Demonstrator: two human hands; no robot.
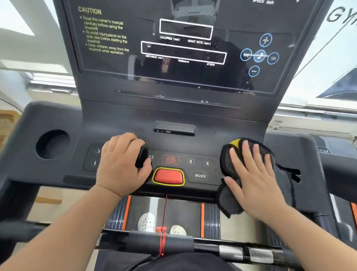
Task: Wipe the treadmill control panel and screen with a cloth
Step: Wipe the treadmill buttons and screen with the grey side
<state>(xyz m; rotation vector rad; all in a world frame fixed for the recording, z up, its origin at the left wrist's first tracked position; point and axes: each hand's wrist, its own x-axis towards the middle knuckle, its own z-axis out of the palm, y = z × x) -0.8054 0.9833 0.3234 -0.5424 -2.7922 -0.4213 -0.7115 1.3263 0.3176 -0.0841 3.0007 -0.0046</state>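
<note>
Control panel in mid-wipe. At the console's left end a round cup holder [52, 144] is seen. On the left part of the control panel [208, 146] the left hand [121, 164] is rested with fingers curled. Something dark shows between thumb and fingers, but whether it is gripped cannot be told. At the panel's front edge, centre, the red stop button [168, 176] and the MODE key [199, 175] lie uncovered. At the right end the dark cloth [227, 159] is pressed flat under the right hand [255, 179], fingers straight and spread. The stroke is best carried leftward under light, even pressure, so that no key is triggered. The left hand lies in that path and would need lifting. The screen [179, 43], above the rear edge, is judged unwiped, as specks show along its lower edge. The red safety cord [164, 216] below the button should not be snagged.
</note>
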